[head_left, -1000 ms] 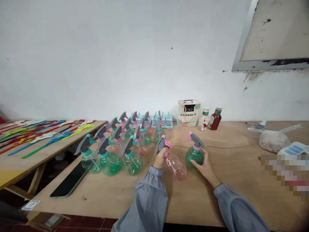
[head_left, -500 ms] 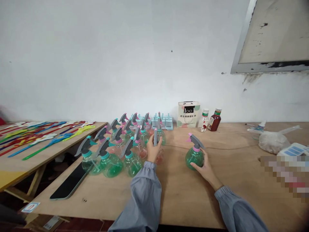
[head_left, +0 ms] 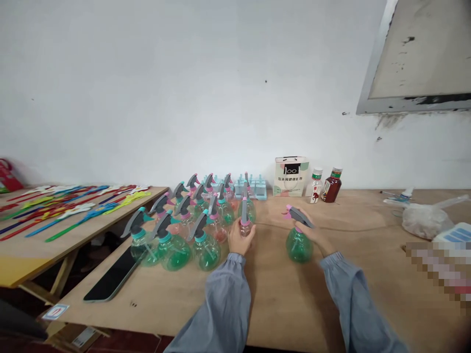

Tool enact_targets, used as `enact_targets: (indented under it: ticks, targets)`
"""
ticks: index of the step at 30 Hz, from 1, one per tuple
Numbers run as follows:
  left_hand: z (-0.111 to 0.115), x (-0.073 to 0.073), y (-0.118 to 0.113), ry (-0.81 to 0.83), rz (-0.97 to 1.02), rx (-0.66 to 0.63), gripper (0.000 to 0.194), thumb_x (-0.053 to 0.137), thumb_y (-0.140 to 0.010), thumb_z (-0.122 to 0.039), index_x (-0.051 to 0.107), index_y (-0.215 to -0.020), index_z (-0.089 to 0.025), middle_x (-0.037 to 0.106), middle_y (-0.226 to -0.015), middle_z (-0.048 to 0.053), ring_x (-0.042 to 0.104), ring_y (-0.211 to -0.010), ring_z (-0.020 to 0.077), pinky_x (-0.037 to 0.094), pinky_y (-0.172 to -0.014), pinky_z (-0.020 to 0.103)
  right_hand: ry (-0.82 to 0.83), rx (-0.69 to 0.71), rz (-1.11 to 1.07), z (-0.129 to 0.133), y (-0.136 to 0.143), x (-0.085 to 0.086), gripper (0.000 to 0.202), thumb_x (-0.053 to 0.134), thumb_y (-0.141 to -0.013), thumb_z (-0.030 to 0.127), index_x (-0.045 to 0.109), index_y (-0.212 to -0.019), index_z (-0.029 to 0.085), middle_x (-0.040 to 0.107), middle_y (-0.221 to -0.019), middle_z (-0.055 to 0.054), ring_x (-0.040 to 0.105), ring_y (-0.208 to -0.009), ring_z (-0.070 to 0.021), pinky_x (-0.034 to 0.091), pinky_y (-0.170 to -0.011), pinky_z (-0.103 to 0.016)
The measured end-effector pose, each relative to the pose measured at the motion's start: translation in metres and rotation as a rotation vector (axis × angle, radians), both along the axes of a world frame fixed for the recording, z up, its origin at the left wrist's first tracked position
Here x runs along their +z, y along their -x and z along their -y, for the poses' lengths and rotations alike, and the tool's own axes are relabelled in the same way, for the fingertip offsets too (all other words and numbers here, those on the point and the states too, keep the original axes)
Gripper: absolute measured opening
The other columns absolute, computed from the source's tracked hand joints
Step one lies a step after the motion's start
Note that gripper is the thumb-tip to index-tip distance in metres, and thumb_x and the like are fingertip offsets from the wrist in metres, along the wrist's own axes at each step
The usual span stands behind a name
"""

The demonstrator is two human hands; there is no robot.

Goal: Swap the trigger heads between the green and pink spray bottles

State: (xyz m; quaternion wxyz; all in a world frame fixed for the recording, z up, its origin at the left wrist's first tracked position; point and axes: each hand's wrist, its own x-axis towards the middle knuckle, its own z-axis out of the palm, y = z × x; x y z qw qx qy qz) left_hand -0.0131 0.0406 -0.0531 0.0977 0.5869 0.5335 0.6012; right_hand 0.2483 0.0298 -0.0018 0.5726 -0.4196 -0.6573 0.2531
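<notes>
Head view shows your left hand point(head_left: 240, 240) wrapped around the pink-collared bottle point(head_left: 245, 223), beside the grouped bottles point(head_left: 175, 254). Your right hand point(head_left: 315, 236) grips the head of the green bottle point(head_left: 299, 247) on the surface point(head_left: 279, 299). The step seems to be positioning bottles; the next move calls for upright, gentle control.

Wears a left sleeve point(head_left: 225, 299) and a right sleeve point(head_left: 355, 299) of matching plain grey-blue cloth, long and loosely cut. Narrows to a gathered left cuff point(head_left: 236, 258) and a gathered right cuff point(head_left: 331, 259), both finely puckered. Puffs out fully above that, creasing into soft, shadowed folds. Leaves the left hand point(head_left: 241, 238) and right hand point(head_left: 315, 236) bare.
</notes>
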Motion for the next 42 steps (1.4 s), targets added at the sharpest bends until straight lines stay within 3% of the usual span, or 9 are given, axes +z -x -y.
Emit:
enact_targets:
  ticks: [5,11,17,20,25,28,34,39,42]
  targets:
    - [0.000,-0.002,0.001,0.009,0.022,-0.030,0.038,0.070,-0.073,-0.044,0.059,-0.103,-0.024,0.071,-0.103,0.009,0.066,-0.099,0.0265,0.047,-0.092,0.040,0.044,0.053,0.014,-0.004,0.000,-0.019,0.037,0.070,-0.074,0.033,0.070,-0.111,0.033,0.073,-0.108,-0.001,0.065,-0.111,-0.0300,0.050,-0.101,-0.049]
    - [0.000,-0.001,0.001,0.002,0.061,-0.066,0.029,0.068,-0.075,-0.042,0.060,-0.096,-0.024,0.071,-0.097,0.007,0.065,-0.096,0.0252,0.046,-0.090,0.038,0.011,0.023,0.080,-0.002,0.006,-0.028,0.027,0.067,-0.077,0.050,0.071,-0.094,0.030,0.070,-0.118,-0.007,0.062,-0.117,-0.0293,0.042,-0.108,-0.052]
    - [0.001,0.002,0.000,0.002,0.042,-0.068,0.026,0.064,-0.078,-0.041,0.059,-0.096,-0.023,0.070,-0.097,0.007,0.065,-0.094,0.0246,0.047,-0.087,0.038,-0.033,-0.054,0.060,0.005,0.010,-0.034,0.023,0.059,-0.081,0.044,0.069,-0.097,0.030,0.071,-0.114,-0.008,0.063,-0.114,-0.0284,0.042,-0.108,-0.051]
    - [0.001,0.003,-0.001,0.003,0.051,-0.072,0.024,0.065,-0.078,-0.040,0.059,-0.094,-0.024,0.070,-0.096,0.007,0.065,-0.094,0.0239,0.047,-0.087,0.037,-0.028,-0.061,0.023,0.005,0.003,-0.037,0.030,0.061,-0.079,0.040,0.068,-0.107,0.032,0.071,-0.116,-0.006,0.062,-0.118,-0.0301,0.046,-0.104,-0.050]
    - [0.002,0.004,-0.002,0.005,0.096,-0.075,0.023,0.067,-0.076,-0.039,0.059,-0.092,-0.024,0.070,-0.093,0.005,0.066,-0.092,0.0232,0.047,-0.087,0.035,0.044,-0.079,-0.251,0.000,-0.013,-0.040,0.048,0.067,-0.072,0.046,0.065,-0.118,0.031,0.074,-0.105,-0.005,0.068,-0.104,-0.0302,0.053,-0.095,-0.051]
    - [0.003,0.005,-0.002,0.007,0.117,-0.083,0.023,0.067,-0.075,-0.040,0.059,-0.090,-0.025,0.070,-0.092,0.005,0.065,-0.092,0.0236,0.046,-0.087,0.036,0.073,-0.034,-0.399,0.000,-0.013,-0.036,0.051,0.064,-0.071,0.051,0.067,-0.116,0.027,0.075,-0.105,-0.008,0.069,-0.104,-0.0330,0.055,-0.092,-0.053]
    - [0.003,0.006,-0.002,0.017,0.110,-0.094,0.023,0.067,-0.075,-0.039,0.059,-0.091,-0.024,0.070,-0.094,0.006,0.065,-0.093,0.0238,0.046,-0.087,0.036,0.197,0.221,-0.542,0.010,0.013,-0.026,0.045,0.058,-0.073,0.049,0.068,-0.110,0.026,0.074,-0.114,-0.010,0.065,-0.117,-0.0347,0.054,-0.095,-0.057]
    - [0.002,0.005,-0.001,0.000,0.073,-0.090,0.023,0.066,-0.077,-0.038,0.059,-0.094,-0.024,0.070,-0.095,0.006,0.065,-0.093,0.0240,0.047,-0.087,0.037,0.300,0.261,-0.625,0.014,0.028,-0.025,0.045,0.050,-0.080,0.063,0.070,-0.094,0.025,0.077,-0.100,-0.011,0.070,-0.107,-0.0355,0.055,-0.093,-0.059]
    - [0.002,0.005,-0.001,0.002,0.056,-0.090,0.023,0.065,-0.078,-0.038,0.058,-0.095,-0.024,0.070,-0.096,0.006,0.065,-0.093,0.0240,0.047,-0.087,0.037,0.332,0.279,-0.660,0.017,0.029,-0.026,0.040,0.053,-0.079,0.062,0.068,-0.087,0.026,0.077,-0.100,-0.009,0.069,-0.110,-0.0343,0.054,-0.095,-0.058]
